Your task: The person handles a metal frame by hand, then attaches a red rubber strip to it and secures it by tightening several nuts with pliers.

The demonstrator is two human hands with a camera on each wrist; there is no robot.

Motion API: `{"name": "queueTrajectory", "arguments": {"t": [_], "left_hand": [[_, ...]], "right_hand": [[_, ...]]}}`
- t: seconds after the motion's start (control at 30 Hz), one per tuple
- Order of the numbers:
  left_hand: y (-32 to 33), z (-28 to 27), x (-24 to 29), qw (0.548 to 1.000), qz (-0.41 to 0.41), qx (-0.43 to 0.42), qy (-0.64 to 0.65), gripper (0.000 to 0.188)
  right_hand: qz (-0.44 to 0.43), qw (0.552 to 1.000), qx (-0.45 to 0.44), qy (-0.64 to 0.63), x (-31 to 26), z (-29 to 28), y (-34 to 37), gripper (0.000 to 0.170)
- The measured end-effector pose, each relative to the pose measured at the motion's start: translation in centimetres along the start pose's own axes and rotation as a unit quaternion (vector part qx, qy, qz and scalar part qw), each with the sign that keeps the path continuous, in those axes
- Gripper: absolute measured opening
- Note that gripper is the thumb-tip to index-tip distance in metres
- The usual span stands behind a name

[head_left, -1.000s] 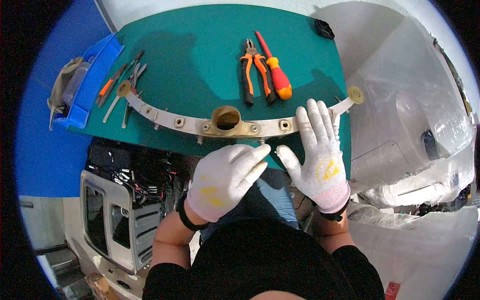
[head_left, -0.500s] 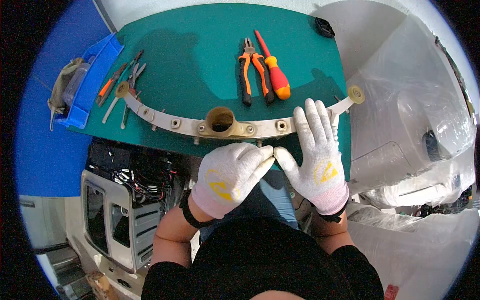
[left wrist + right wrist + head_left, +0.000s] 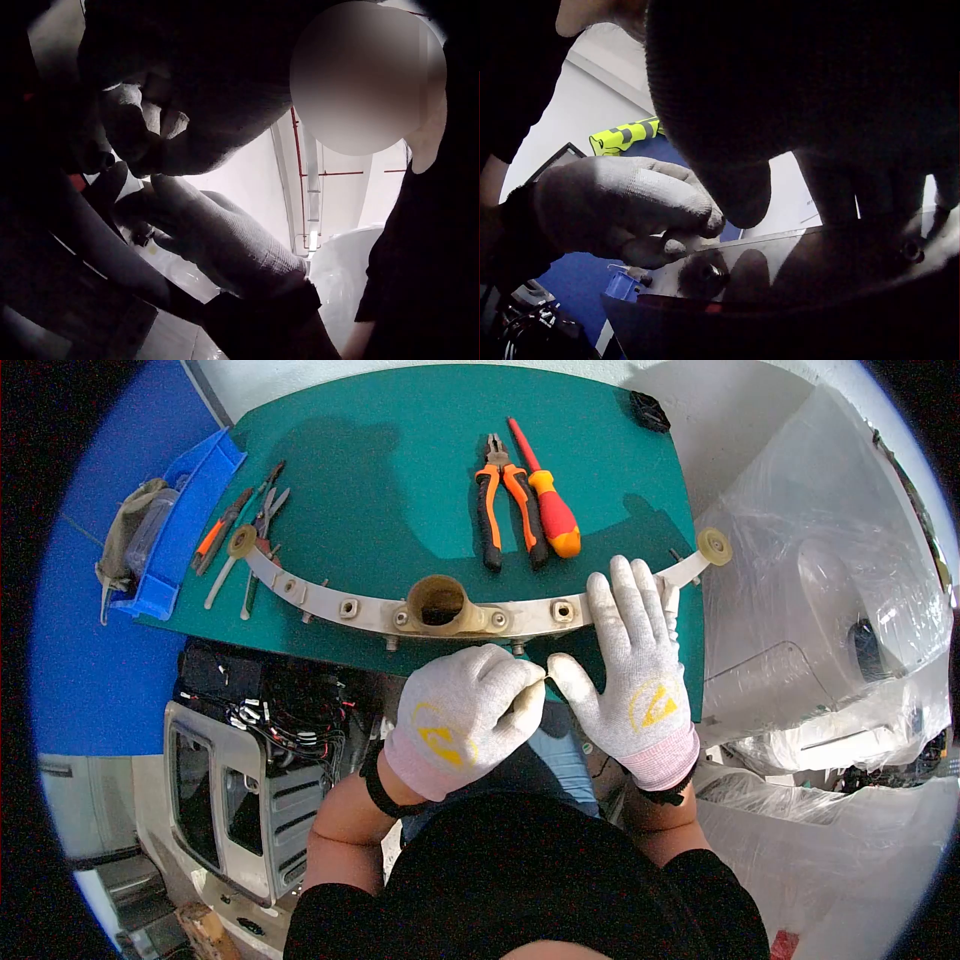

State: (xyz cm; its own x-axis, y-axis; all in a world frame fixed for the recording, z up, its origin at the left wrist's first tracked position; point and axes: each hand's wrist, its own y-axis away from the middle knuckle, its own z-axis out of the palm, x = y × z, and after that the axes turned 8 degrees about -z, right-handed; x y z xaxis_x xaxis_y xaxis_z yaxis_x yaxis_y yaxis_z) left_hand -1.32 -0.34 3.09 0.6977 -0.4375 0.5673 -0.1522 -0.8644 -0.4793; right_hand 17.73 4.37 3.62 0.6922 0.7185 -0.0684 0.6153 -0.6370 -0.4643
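Note:
A long curved white bar (image 3: 335,605) lies along the front of the green table, with a yellowed round collar (image 3: 438,605) at its middle and a round pad at each end. Bolts stick out along its front side. My gloved right hand (image 3: 640,650) lies flat across the bar's right part, fingers straight and thumb out to the left. My gloved left hand (image 3: 465,705) is in front of the bar, thumb and index finger bent together right at the right thumb's tip. I cannot tell what, if anything, is between them. The right wrist view shows the left fingers (image 3: 697,214) curled beside the bar.
Pliers (image 3: 512,505) and a red-yellow screwdriver (image 3: 550,510) lie behind the bar. More hand tools (image 3: 262,510) are at the left, beside a blue bin (image 3: 190,525). Plastic-wrapped panels (image 3: 820,590) stand on the right. Wiring (image 3: 290,720) hangs below the table's left front.
My left hand moved slightly right to the right thumb's tip, and its extended fingers bent inward. The bar shifted slightly left in view. My right hand stayed flat on it.

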Motion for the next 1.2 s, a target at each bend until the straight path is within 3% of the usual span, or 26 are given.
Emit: {"name": "queueTrajectory", "arguments": {"t": [0.37, 0.87, 1.03, 1.2], "left_hand": [[0.1, 0.4, -0.5, 1.0, 0.017, 0.01, 0.001, 0.013], [0.7, 1.1, -0.3, 0.998, -0.029, -0.003, -0.061, 0.012], [0.7, 0.6, -0.1, 0.998, -0.062, -0.014, 0.01, 0.009], [0.7, 0.3, -0.2, 0.997, -0.075, 0.003, 0.0, 0.016]], "right_hand": [[0.005, 1.0, -0.006, -0.003, -0.1, 0.0, 0.0, 0.08], [-0.003, 1.0, 0.008, -0.007, 0.1, 0.1, 0.0, 0.073], [-0.001, 1.0, 0.013, -0.008, 0.1, 0.1, 0.1, 0.069], [-0.006, 1.0, 0.013, -0.008, 0.2, 0.1, 0.2, 0.068]]}}
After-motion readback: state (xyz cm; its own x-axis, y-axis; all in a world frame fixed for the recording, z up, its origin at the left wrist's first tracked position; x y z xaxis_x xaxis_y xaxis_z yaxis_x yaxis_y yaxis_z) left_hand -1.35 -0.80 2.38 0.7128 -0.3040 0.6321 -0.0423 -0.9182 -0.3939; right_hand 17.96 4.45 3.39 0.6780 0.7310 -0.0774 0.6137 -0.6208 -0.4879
